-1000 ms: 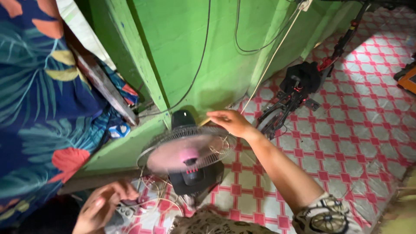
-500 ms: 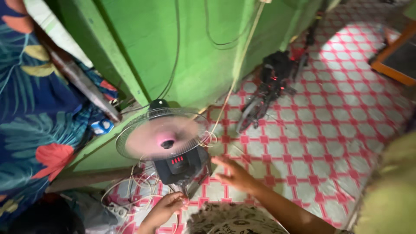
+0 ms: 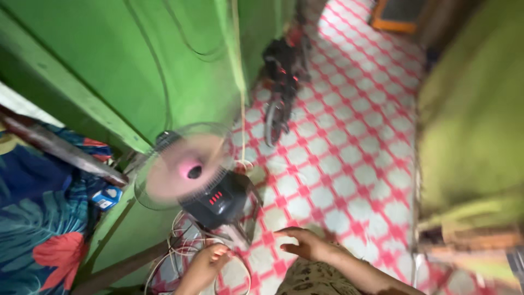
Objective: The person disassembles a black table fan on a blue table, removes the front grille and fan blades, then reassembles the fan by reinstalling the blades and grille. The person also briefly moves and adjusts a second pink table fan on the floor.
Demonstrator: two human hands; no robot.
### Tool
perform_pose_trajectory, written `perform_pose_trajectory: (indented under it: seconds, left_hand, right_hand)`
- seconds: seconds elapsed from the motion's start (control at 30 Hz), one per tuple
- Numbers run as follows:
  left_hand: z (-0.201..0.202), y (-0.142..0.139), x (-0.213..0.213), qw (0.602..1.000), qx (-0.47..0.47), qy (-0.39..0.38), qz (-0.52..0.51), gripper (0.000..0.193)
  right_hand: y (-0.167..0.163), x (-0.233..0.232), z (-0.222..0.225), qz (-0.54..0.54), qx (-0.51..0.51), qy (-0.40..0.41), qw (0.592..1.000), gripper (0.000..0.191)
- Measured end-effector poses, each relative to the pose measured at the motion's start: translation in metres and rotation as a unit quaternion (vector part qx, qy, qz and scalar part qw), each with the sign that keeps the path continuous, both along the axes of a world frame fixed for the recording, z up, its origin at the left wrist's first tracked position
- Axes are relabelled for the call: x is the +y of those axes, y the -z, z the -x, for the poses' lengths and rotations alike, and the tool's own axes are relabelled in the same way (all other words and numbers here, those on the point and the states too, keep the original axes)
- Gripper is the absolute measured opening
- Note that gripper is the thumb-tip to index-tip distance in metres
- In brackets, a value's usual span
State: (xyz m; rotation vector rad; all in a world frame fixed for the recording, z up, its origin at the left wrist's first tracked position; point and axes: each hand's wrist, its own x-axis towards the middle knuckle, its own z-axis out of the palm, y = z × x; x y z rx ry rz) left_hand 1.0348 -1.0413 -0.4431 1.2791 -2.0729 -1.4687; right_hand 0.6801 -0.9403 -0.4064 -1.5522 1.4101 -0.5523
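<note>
Fan (image 3: 188, 175) (spinning) beside green wall (image 3: 109, 65); tangled cord (image 3: 180, 251) below.

Two bare hands show at the bottom of the head view: the left hand (image 3: 204, 262) and the right hand (image 3: 305, 246), with no rings or gloves visible (the picture is blurred). The right forearm is bare, without a sleeve. Below it lies patterned cloth (image 3: 314, 281), beige with dark curling marks, apparently the person's garment
</note>
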Motion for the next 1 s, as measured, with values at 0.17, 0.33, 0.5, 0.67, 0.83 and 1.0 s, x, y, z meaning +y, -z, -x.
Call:
perform_pose_trajectory:
  seconds: [0.17,0.33,0.5,0.67,0.83,1.0]
  left_hand:
    - [0.020,0.030,0.067,0.981,-0.070,0.164,-0.074,0.020]
    - [0.065,0.010,0.118,0.931,-0.125,0.330,-0.089,0.022]
    - [0.133,-0.021,0.175,0.931,-0.080,0.352,-0.049,0.029]
    - [0.197,-0.027,0.255,0.879,-0.106,0.460,-0.066,0.029]
    - [0.281,-0.015,0.393,0.832,-0.116,0.538,-0.064,0.030]
    - [0.353,-0.006,0.552,0.761,-0.050,0.646,-0.031,0.028]
  right_hand:
    - [-0.018,0.100,-0.038,-0.091,0.030,0.014,0.995,0.054]
    - [-0.026,0.181,-0.035,-0.028,0.005,0.098,0.995,0.052]
    - [-0.025,0.264,-0.005,0.021,0.011,0.165,0.986,0.052]
    - [-0.043,0.376,0.022,0.040,0.017,0.247,0.968,0.051]
    - [-0.040,0.560,0.061,-0.024,0.062,0.342,0.937,0.048]
    - [-0.013,0.764,0.094,0.045,0.040,0.499,0.864,0.043]
